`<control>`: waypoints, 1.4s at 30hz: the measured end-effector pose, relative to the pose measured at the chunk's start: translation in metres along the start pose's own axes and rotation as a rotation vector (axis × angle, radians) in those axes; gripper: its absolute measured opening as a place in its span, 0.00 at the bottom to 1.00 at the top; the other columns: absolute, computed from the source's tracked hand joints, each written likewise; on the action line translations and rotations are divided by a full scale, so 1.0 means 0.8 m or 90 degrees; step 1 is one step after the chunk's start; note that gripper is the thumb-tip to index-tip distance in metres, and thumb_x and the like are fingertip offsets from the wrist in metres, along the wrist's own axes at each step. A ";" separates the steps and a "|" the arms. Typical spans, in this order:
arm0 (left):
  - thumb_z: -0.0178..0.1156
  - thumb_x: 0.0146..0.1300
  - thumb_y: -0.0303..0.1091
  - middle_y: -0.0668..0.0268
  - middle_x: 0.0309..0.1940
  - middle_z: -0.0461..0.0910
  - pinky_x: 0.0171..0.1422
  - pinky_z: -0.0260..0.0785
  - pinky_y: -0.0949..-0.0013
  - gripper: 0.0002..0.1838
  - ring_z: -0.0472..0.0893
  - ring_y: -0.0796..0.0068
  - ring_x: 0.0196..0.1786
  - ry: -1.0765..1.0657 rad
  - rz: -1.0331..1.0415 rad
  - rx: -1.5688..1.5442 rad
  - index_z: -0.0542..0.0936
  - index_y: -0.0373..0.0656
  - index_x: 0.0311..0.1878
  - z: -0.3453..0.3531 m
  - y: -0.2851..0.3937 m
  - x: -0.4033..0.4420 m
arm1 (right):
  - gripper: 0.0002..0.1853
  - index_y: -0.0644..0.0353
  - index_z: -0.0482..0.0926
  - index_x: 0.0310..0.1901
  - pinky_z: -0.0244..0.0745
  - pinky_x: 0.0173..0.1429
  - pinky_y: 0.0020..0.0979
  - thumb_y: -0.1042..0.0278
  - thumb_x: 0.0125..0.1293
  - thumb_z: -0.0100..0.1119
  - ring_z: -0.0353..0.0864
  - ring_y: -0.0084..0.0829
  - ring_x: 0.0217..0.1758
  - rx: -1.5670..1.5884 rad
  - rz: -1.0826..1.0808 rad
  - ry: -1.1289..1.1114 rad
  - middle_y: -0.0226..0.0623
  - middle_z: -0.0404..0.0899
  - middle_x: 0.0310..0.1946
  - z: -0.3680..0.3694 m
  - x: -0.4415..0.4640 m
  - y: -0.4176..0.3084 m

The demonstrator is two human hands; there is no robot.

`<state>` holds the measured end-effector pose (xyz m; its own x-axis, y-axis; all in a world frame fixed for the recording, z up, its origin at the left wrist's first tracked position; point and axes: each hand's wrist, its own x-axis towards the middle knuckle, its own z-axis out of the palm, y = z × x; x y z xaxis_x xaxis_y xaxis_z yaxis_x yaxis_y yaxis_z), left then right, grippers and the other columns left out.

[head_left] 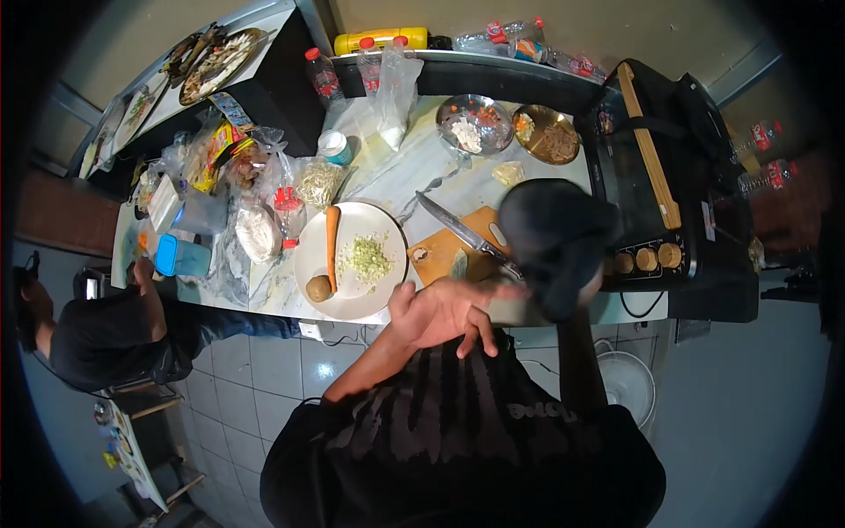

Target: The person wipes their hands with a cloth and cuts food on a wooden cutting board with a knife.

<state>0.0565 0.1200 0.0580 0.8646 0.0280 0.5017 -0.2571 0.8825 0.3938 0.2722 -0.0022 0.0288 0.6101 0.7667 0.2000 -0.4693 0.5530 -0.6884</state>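
Note:
My left hand (444, 315) is raised at the counter's front edge with its fingers spread, and I see nothing held in it. A black cap (556, 238), slightly blurred, is lifted over the right part of the counter at the end of my right arm. My right hand (591, 289) is mostly hidden behind that cap. Under and beside the cap lies an orange cutting board (480, 224) with a knife (458, 224) across it and a green vegetable piece (459, 264). To the left, a large plate (352, 304) bears a carrot (332, 251), a potato (318, 288) and chopped pale green bits (366, 257).
Metal bowls (449, 107) of chopped food stand at the back. A black oven (687, 194) fills the right end. Bags, a blue-lidded container (167, 253) and bottles crowd the left. Another person (114, 339) is at the far left; a fan (629, 383) stands below right.

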 end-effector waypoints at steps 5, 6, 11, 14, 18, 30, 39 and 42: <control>0.45 0.64 0.79 0.44 0.82 0.44 0.33 0.81 0.69 0.49 0.80 0.34 0.61 -0.041 0.042 -0.211 0.64 0.54 0.79 -0.022 -0.033 0.031 | 0.31 0.61 0.79 0.50 0.73 0.54 0.48 0.35 0.67 0.56 0.79 0.42 0.46 0.817 0.008 -0.473 0.40 0.80 0.41 0.017 -0.036 0.123; 0.45 0.64 0.79 0.44 0.82 0.44 0.33 0.81 0.69 0.49 0.80 0.34 0.61 -0.040 0.042 -0.213 0.64 0.54 0.79 -0.023 -0.033 0.029 | 0.31 0.61 0.79 0.51 0.75 0.55 0.48 0.36 0.68 0.53 0.80 0.42 0.47 0.583 0.151 -0.318 0.41 0.80 0.42 0.014 -0.056 0.110; 0.46 0.70 0.70 0.46 0.75 0.64 0.33 0.83 0.64 0.46 0.77 0.32 0.63 -0.026 0.058 -0.248 0.65 0.41 0.77 -0.041 -0.053 0.004 | 0.30 0.62 0.77 0.54 0.77 0.58 0.44 0.39 0.73 0.44 0.80 0.42 0.52 0.484 0.168 -0.192 0.41 0.80 0.47 0.013 -0.068 0.094; 0.44 0.71 0.70 0.45 0.65 0.74 0.30 0.83 0.62 0.46 0.81 0.35 0.57 0.023 -0.118 -0.154 0.65 0.35 0.74 -0.063 -0.036 -0.022 | 0.31 0.63 0.76 0.56 0.78 0.60 0.42 0.41 0.76 0.38 0.81 0.41 0.54 0.440 0.141 -0.144 0.41 0.80 0.50 0.007 -0.056 0.095; 0.43 0.76 0.64 0.44 0.57 0.80 0.35 0.82 0.64 0.41 0.84 0.45 0.54 0.128 -0.180 -0.045 0.68 0.31 0.71 -0.040 -0.037 -0.020 | 0.31 0.64 0.75 0.58 0.79 0.61 0.40 0.43 0.79 0.32 0.81 0.41 0.57 0.404 0.126 -0.108 0.42 0.80 0.53 0.008 -0.049 0.082; 0.50 0.62 0.75 0.37 0.51 0.80 0.38 0.80 0.65 0.61 0.88 0.53 0.40 0.044 -0.172 -0.100 0.44 0.33 0.81 -0.009 -0.007 -0.001 | 0.37 0.64 0.70 0.69 0.74 0.68 0.42 0.37 0.80 0.32 0.78 0.38 0.62 0.094 -0.062 -0.088 0.40 0.77 0.63 -0.025 -0.001 0.030; 0.35 0.68 0.77 0.32 0.56 0.77 0.49 0.77 0.55 0.52 0.84 0.47 0.42 0.211 -0.208 -0.066 0.63 0.36 0.74 -0.032 -0.036 -0.004 | 0.27 0.64 0.80 0.43 0.79 0.32 0.33 0.45 0.80 0.41 0.82 0.26 0.35 0.427 0.213 -0.272 0.41 0.83 0.38 0.030 -0.015 0.063; 0.50 0.73 0.58 0.38 0.55 0.79 0.55 0.75 0.59 0.38 0.84 0.54 0.49 0.222 -0.125 0.113 0.65 0.37 0.74 -0.001 -0.037 0.009 | 0.27 0.63 0.79 0.46 0.79 0.32 0.34 0.44 0.79 0.40 0.83 0.29 0.36 0.275 0.064 0.146 0.42 0.83 0.40 0.003 0.003 0.049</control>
<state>0.0712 0.0944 0.0491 0.9907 0.0511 0.1264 -0.1171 0.7933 0.5975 0.2537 0.0222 0.0041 0.6498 0.7588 -0.0444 -0.7254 0.6015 -0.3347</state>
